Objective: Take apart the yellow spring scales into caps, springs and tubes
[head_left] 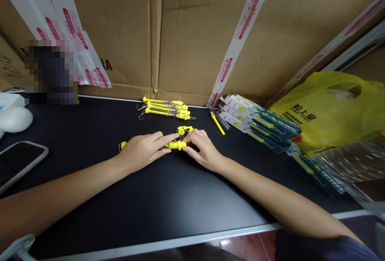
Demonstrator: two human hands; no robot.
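Observation:
My left hand is closed over a yellow tool with wire hooks, which lies crosswise on the black table. The tool's left end and a bent wire stick out past the wrist side of that hand. Its thick right end points at my right hand, whose thumb and fingers are bent together around the tip. Fingers hide the exact contact there. Just behind them lie small yellow plastic parts, partly covered by the right fingers. Several similar yellow tools with metal hooks lie side by side farther back.
A loose yellow stick lies right of the tools, beside fanned printed packages. A yellow plastic bag stands at the far right. On the left are a phone and a white rounded object. Taped cardboard walls the back.

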